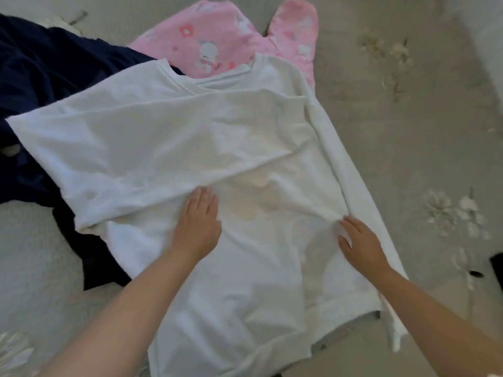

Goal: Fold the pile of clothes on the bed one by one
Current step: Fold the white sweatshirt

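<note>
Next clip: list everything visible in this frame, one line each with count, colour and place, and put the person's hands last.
white shirt: one, white with faint pale print, spread flat mid-frame, one sleeve folded across the body
pink garment: one, pink with cartoon print, top centre, partly under the shirt's collar
navy garment: one, dark navy, upper left, partly under the shirt
bedspread: one, beige with pale flowers, under everything
dark object: one, black, right edge, unclear
left hand: flat on the shirt
right hand: flat on the shirt, lower right

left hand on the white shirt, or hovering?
Touching. Head view: left hand lies flat, fingers straight, on the white shirt with no gap visible.
</note>
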Action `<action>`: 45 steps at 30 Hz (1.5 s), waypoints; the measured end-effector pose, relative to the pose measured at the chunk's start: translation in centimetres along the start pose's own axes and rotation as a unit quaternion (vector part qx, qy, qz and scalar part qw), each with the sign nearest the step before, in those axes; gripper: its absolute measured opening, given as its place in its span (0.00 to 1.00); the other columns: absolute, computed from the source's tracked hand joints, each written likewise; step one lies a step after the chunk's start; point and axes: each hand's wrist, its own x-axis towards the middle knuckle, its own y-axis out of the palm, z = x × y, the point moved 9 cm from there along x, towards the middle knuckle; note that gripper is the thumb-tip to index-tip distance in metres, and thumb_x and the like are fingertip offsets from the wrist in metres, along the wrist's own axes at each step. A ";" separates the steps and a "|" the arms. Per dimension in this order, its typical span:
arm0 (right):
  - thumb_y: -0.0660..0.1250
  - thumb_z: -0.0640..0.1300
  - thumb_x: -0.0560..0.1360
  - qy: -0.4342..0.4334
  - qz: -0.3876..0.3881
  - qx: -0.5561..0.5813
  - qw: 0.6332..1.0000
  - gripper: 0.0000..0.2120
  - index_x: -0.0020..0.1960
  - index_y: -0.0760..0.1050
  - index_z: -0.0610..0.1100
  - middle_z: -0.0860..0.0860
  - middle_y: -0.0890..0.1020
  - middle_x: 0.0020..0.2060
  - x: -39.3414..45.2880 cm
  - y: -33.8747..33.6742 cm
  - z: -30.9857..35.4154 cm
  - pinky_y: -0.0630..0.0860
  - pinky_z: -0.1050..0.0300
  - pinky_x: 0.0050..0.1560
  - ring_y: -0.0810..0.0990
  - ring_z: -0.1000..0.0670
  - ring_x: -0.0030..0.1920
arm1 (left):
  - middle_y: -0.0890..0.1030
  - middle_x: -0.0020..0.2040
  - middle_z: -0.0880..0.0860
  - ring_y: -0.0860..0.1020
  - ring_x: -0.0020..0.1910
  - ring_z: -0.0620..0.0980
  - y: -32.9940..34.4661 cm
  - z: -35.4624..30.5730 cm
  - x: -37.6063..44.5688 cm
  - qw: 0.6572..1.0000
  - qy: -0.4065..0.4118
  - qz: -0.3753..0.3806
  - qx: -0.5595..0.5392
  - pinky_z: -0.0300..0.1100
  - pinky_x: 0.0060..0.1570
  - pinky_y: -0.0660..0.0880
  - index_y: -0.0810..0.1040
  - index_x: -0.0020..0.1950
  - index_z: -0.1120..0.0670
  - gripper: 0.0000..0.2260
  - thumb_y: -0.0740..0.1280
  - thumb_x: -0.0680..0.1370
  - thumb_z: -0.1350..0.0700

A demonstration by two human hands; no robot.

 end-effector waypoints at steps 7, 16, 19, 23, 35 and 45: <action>0.59 0.49 0.78 0.155 0.099 -0.026 0.983 0.24 0.69 0.62 0.37 0.39 0.71 0.63 -0.5 4.2 -9.8 0.68 0.52 0.58 0.70 0.41 0.62 | 0.42 0.76 0.57 0.41 0.74 0.55 8.6 -11.6 -0.5 0.999 0.013 0.046 -0.017 0.47 0.71 0.39 0.42 0.75 0.59 0.29 0.49 0.81 0.46; 0.58 0.37 0.78 0.106 -0.050 0.119 0.986 0.11 0.38 0.72 0.36 0.44 0.71 0.31 4.1 -1.5 -18.5 0.55 0.55 0.32 0.69 0.47 0.35 | 0.69 0.66 0.65 0.70 0.64 0.65 10.5 -13.6 -1.0 0.996 -0.035 0.078 0.031 0.60 0.62 0.65 0.70 0.65 0.65 0.44 0.33 0.74 0.33; 0.59 0.37 0.77 0.118 -0.040 0.140 0.982 0.11 0.37 0.71 0.36 0.44 0.70 0.29 5.8 -3.9 -20.8 0.53 0.55 0.31 0.71 0.45 0.35 | 0.43 0.75 0.58 0.46 0.75 0.55 10.9 -12.8 -0.9 0.986 -0.099 0.120 0.062 0.51 0.71 0.47 0.47 0.75 0.56 0.38 0.41 0.74 0.32; 0.59 0.37 0.78 0.082 0.121 0.285 0.947 0.11 0.45 0.75 0.29 0.42 0.77 0.37 6.1 -2.5 -18.2 0.72 0.67 0.23 0.77 0.45 0.36 | 0.41 0.76 0.55 0.43 0.75 0.52 9.8 -14.3 -0.4 0.978 -0.124 0.157 0.050 0.48 0.71 0.49 0.44 0.75 0.56 0.34 0.57 0.78 0.43; 0.54 0.31 0.79 -0.011 0.335 0.541 0.771 0.17 0.33 0.59 0.42 0.44 0.72 0.29 4.6 -4.7 7.1 0.77 0.60 0.23 0.77 0.53 0.22 | 0.43 0.76 0.55 0.44 0.75 0.51 5.8 -5.9 -10.6 0.950 -0.292 0.105 -0.036 0.46 0.71 0.47 0.44 0.75 0.59 0.28 0.51 0.81 0.47; 0.55 0.32 0.78 -0.108 0.184 0.388 0.897 0.22 0.72 0.59 0.41 0.45 0.66 0.70 7.5 -3.8 16.4 0.60 0.56 0.69 0.67 0.46 0.69 | 0.51 0.76 0.54 0.49 0.75 0.49 6.4 1.0 -14.6 0.949 -0.289 0.029 -0.124 0.39 0.70 0.47 0.51 0.75 0.58 0.25 0.52 0.81 0.49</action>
